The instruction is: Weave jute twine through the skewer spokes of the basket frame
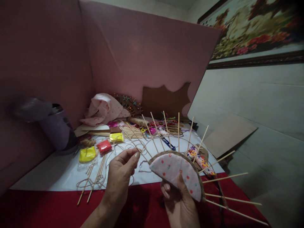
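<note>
A half-round piece (175,171) covered in pale pink cloth with small red and blue figures is in my right hand (179,198). My thumb lies on its cloth face, and the fingers are behind and below it. Brown twine lines its curved edge, and several thin wooden sticks (179,133) fan outward from there. My left hand (123,167) is closed in a pinch beside the leftmost sticks. What sits between its thumb and finger is too small to make out. A thin cord arcs behind the sticks and hangs at the right.
On the white sheet (66,174) lie yellow packets (87,155), a red packet (104,146), loose sticks (97,177), a blue cutter (168,143) and flowered cloth (200,160). A purple flask (59,129) stands left. Bundled cloth (104,107) and cut brown cardboard (163,101) are behind.
</note>
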A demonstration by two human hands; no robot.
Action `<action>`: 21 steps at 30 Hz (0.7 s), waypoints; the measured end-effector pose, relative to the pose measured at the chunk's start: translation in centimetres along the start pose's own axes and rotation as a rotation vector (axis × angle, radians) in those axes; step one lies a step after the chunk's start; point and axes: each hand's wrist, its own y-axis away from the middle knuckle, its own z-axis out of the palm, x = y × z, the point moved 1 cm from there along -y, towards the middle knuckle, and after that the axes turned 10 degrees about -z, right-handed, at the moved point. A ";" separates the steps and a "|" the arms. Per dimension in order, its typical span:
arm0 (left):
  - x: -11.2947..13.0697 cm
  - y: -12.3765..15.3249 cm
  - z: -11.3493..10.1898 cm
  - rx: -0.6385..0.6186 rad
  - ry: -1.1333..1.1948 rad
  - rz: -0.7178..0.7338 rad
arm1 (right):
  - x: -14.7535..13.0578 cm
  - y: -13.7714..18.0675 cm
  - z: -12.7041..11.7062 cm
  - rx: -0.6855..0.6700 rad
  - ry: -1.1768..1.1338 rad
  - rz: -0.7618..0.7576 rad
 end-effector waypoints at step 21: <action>0.0 0.0 0.0 -0.003 -0.017 -0.004 | 0.0 0.0 0.1 0.039 -0.049 0.041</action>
